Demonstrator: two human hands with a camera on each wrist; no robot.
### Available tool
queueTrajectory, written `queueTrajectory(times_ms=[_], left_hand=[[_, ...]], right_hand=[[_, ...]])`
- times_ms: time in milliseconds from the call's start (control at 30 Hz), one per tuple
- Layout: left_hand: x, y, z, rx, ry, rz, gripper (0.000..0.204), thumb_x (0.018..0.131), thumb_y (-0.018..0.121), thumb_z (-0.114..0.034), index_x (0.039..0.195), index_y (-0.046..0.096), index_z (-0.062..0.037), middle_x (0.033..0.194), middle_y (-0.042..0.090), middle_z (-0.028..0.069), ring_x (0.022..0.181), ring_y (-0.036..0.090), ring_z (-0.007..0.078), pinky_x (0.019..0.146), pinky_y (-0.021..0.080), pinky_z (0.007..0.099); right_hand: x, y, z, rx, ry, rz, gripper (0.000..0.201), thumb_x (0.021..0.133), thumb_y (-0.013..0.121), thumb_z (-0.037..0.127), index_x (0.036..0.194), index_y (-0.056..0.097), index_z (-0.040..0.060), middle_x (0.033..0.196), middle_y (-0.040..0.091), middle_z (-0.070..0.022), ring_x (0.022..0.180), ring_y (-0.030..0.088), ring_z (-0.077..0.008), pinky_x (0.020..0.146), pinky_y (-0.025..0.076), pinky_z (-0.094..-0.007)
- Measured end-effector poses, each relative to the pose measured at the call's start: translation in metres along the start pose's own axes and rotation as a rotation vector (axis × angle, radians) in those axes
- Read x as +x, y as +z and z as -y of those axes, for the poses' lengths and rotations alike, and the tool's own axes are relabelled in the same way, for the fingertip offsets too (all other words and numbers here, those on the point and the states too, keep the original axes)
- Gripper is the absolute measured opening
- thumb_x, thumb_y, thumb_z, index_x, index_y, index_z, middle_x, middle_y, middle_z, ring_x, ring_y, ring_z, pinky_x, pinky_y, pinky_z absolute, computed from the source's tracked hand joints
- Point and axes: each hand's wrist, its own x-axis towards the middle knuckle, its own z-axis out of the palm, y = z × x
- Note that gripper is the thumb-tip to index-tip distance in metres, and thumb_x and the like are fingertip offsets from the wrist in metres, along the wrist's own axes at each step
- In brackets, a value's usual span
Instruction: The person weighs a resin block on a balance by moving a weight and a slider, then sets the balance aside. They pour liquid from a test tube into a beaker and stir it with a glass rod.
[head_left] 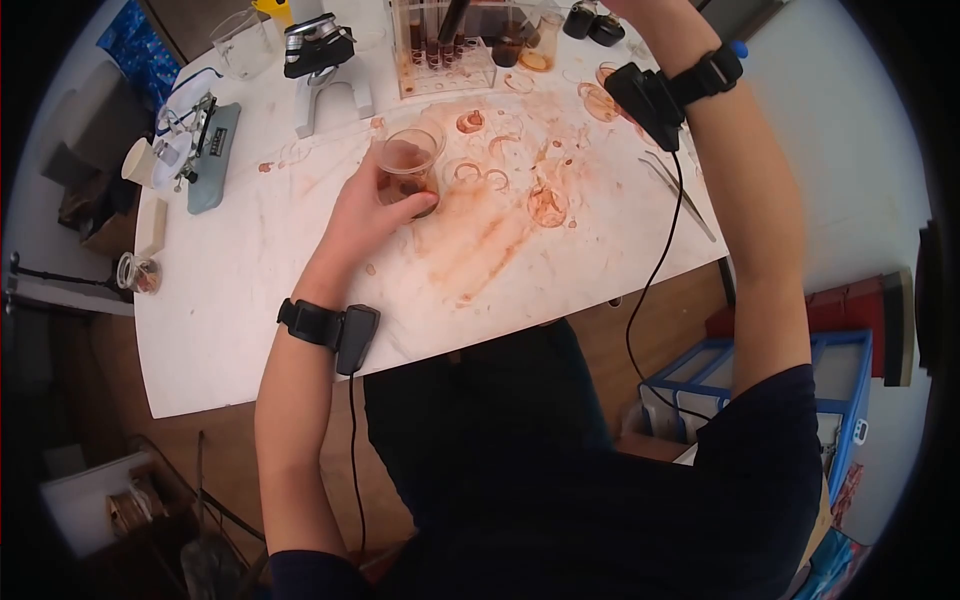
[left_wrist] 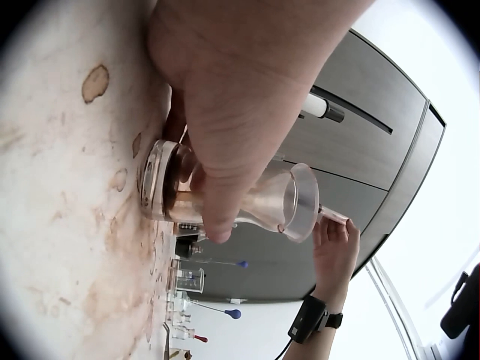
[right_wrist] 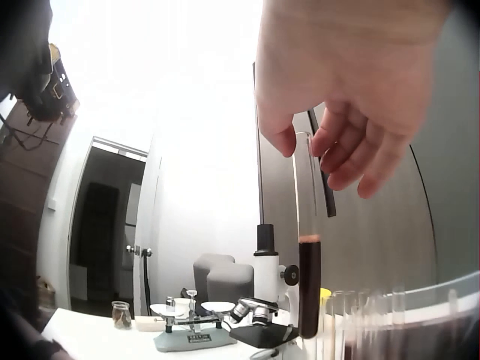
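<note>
On the stained white tabletop, my left hand grips a clear wide-mouthed glass flask with thumb and fingers around its sides. Dark liquid shows low in the flask, and in the left wrist view its base sits right at the tabletop. My right hand is raised, mostly beyond the top edge of the head view. Between thumb and fingers it pinches the upper end of a glass test tube. The tube hangs upright and holds dark red-brown liquid in its lower half.
A clear rack with several dark-filled tubes stands at the back, beside a microscope. A balance and small jar are at left. Another flask and dark bottles stand back right; tweezers lie near the right edge.
</note>
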Motion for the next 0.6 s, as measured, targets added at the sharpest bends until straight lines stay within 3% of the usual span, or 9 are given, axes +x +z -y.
queueTrajectory(times_ms=[200, 333, 500, 600], left_hand=[[0.000, -0.002, 0.004, -0.131, -0.012, 0.012, 0.055, 0.084, 0.080, -0.014, 0.132, 0.054, -0.0036, 0.115, 0.069, 0.0098, 0.105, 0.065, 0.0160, 0.094, 0.051, 0.0300], [0.000, -0.007, -0.002, -0.083, -0.001, -0.044, 0.046, 0.091, 0.075, -0.016, 0.130, 0.054, -0.0024, 0.116, 0.069, 0.0114, 0.105, 0.065, 0.0150, 0.094, 0.051, 0.0293], [0.002, -0.018, -0.005, -0.122, -0.022, -0.017, 0.038, 0.099, 0.063, -0.018, 0.133, 0.053, -0.0022, 0.118, 0.069, 0.0106, 0.105, 0.065, 0.0141, 0.095, 0.051, 0.0289], [0.004, -0.022, 0.001, -0.170, 0.049, -0.068, 0.040, 0.103, 0.059, -0.024, 0.136, 0.052, -0.0027, 0.120, 0.068, 0.0090, 0.105, 0.065, 0.0145, 0.095, 0.051, 0.0289]], right_hand=[[-0.063, 0.006, -0.046, 0.503, 0.024, -0.009, 0.026, 0.101, 0.062, 0.024, 0.113, 0.065, 0.0014, 0.103, 0.068, -0.0075, 0.094, 0.067, -0.0183, 0.082, 0.057, -0.0335], [-0.093, 0.027, -0.067, 0.658, 0.112, -0.003, 0.026, 0.101, 0.063, 0.026, 0.115, 0.066, 0.0040, 0.104, 0.069, -0.0056, 0.098, 0.067, -0.0165, 0.083, 0.057, -0.0336], [-0.091, 0.061, -0.085, 0.767, 0.135, 0.038, 0.024, 0.102, 0.062, 0.024, 0.115, 0.067, 0.0046, 0.105, 0.069, -0.0048, 0.096, 0.067, -0.0152, 0.081, 0.057, -0.0335], [-0.076, 0.079, -0.084, 0.849, 0.097, 0.084, 0.026, 0.102, 0.062, 0.024, 0.117, 0.066, 0.0026, 0.106, 0.069, -0.0057, 0.098, 0.067, -0.0149, 0.081, 0.057, -0.0320]])
